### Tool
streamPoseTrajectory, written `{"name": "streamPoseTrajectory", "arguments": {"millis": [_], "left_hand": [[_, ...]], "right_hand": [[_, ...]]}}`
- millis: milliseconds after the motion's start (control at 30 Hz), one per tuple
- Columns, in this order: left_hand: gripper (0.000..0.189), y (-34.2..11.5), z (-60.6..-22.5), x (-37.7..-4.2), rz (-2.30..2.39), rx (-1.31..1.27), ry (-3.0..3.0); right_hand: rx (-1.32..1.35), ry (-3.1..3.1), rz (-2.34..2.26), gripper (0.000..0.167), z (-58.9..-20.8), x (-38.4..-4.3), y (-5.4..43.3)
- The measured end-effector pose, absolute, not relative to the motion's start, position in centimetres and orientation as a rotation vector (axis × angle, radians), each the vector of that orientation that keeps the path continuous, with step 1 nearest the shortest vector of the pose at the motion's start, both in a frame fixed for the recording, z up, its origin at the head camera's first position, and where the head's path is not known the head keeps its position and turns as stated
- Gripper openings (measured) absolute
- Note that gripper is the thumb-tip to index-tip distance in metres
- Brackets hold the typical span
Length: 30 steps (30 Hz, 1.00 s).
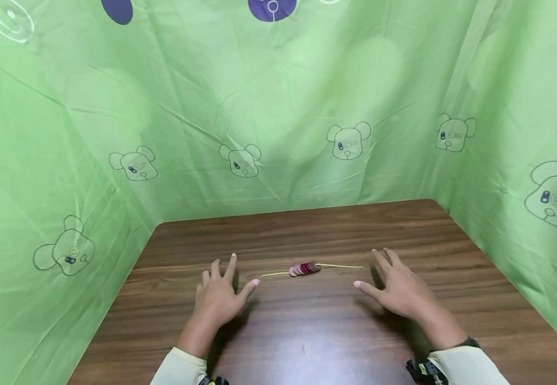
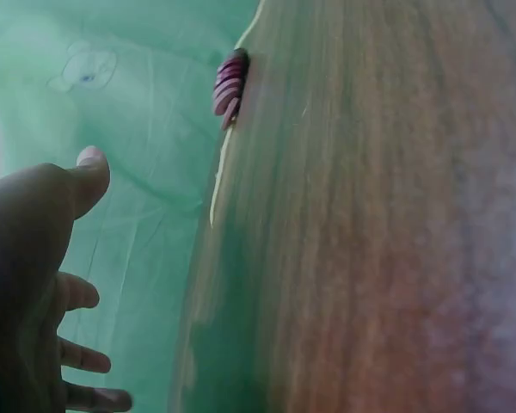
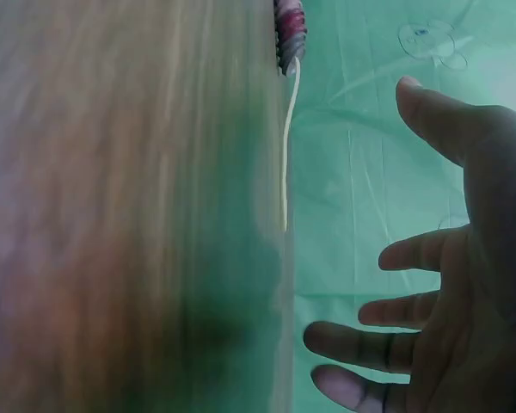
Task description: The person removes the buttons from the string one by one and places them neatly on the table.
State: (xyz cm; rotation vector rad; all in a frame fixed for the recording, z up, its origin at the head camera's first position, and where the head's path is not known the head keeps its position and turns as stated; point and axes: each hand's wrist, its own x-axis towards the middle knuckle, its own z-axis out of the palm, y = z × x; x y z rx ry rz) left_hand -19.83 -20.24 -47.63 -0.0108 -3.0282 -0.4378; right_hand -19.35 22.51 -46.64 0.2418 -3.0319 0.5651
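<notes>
A short row of overlapping round discs (image 1: 304, 269), shading from pale pink through dark red to brown, lies on the table, threaded on a thin yellow cord. One cord end (image 1: 276, 274) stretches left, the other (image 1: 341, 266) right. My left hand (image 1: 221, 297) hovers beside the left end, fingers spread, touching nothing. On the opposite side my right hand (image 1: 401, 286) is likewise spread, just off the right end. Each wrist view shows the discs, pinkish in the left wrist view (image 2: 230, 86) and partly cut off in the right wrist view (image 3: 291, 34), apart from the fingers.
The brown wood-grain table (image 1: 302, 326) has a bright glare near its front. Green curtains (image 1: 278, 107) printed with bear outlines enclose its back and both sides. Dark straps (image 1: 427, 371) with small devices sit on the wrists, by pale sleeves.
</notes>
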Motion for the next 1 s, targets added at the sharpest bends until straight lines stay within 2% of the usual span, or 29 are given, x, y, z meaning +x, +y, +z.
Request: {"name": "streamPoseTrajectory", "arguments": {"millis": [433, 733, 1000], "left_hand": [[0.105, -16.8, -48.0, -22.4, -0.604, -0.227, -3.039], [0.103, -16.0, -49.3, -23.9, -0.918, -0.411, -2.935], [0.105, -15.2, -49.8, -25.1, -1.017, -0.464, -2.895]], "right_hand": [[0.380, -3.001, 0.797, 0.105, -45.6, -22.4, 20.0], [0.447, -2.978, 1.048, 0.107, -46.6, -24.5, 18.3], [0.447, -2.992, 1.269, 0.112, -47.4, -25.6, 16.5]]}}
